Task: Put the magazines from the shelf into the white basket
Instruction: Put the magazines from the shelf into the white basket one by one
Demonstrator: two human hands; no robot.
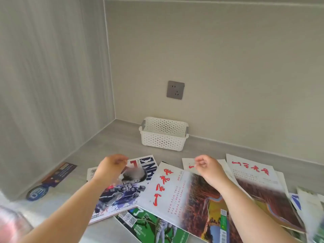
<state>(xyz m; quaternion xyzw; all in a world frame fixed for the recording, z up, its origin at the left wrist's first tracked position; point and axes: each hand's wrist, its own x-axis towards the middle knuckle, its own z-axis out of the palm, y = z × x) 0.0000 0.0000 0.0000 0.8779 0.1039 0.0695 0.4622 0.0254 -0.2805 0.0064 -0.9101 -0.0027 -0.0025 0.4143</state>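
Nearest, a green magazine (149, 225) is overlapped by a red-lettered magazine (184, 190) and a basketball magazine (122, 190), all spread flat on the grey shelf (121, 142). Above them the left hand (112, 166) and right hand (208, 169) are held loosely curled, nothing grasped. Farther back, the white basket (164, 137) is set against the wall, apart from the magazines, below a wall socket (175, 89)

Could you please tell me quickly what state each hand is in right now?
Left hand: open, fingers loosely curled, holding nothing.
Right hand: open, fingers loosely curled, holding nothing.
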